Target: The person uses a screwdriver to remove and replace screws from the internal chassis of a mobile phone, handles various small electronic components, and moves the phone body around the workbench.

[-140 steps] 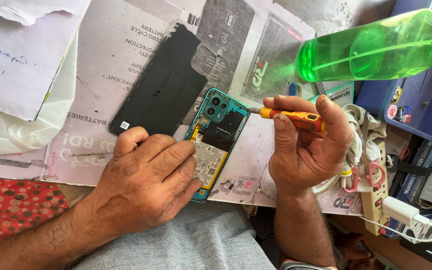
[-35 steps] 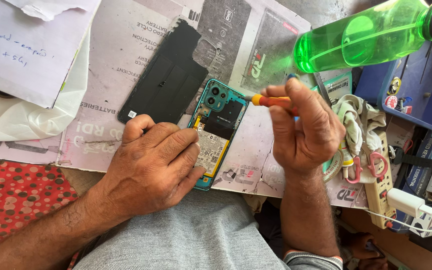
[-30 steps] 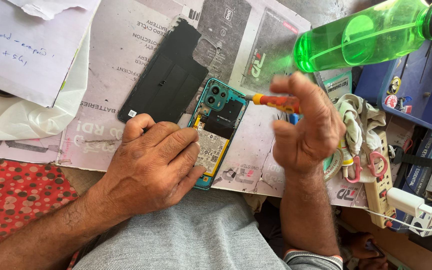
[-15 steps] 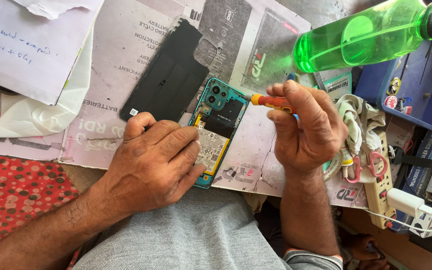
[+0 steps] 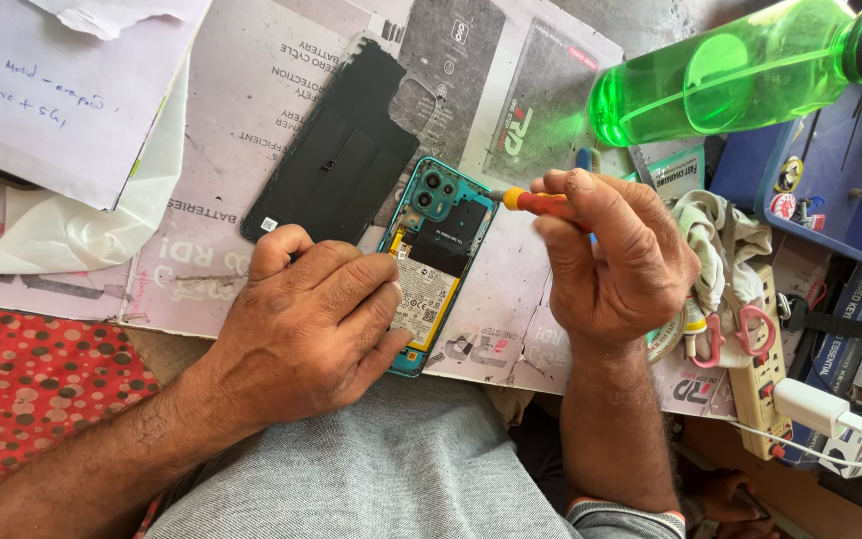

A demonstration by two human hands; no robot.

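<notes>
Pinching an orange screwdriver (image 5: 541, 203) in the right hand (image 5: 616, 265), tip pointing toward 9 o'clock at the opened teal phone (image 5: 438, 260); pressing left hand (image 5: 306, 324) flat on the phone's lower half, long axis running 1 to 7 o'clock.

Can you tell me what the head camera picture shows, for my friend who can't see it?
A left hand presses down on an opened teal phone while the right hand holds an orange screwdriver at its top edge. The black back cover lies beside it; a green bottle lies nearby.
</notes>
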